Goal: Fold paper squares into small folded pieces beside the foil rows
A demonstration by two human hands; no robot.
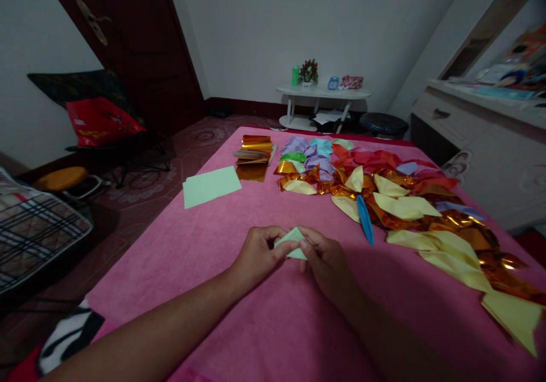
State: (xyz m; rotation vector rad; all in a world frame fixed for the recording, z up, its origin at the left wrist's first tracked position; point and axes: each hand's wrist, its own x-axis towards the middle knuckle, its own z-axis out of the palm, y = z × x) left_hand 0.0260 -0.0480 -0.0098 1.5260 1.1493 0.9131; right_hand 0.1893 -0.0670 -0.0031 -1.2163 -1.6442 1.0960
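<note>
Between my two hands, a small folded piece of pale green paper (294,235) is held just above the pink cloth, one pointed corner facing away from me. My left hand (260,251) pinches its left side, thumb on top. On the right side, my right hand (326,260) grips it the same way, with the fingers partly hidden behind the paper. A stack of flat pale green paper sheets (212,186) lies beyond my left hand. Near my right hand, folded paper pieces in yellow, shiny gold, purple and red spread out, with a narrow blue folded paper (365,220) closest.
The pink cloth (205,297) covers the table. Gold foil sheets (252,171) are stacked at its far side. A chair with a red bag (100,121) stands at left, a white side table (324,91) by the wall, and a drawer cabinet (478,126) at right.
</note>
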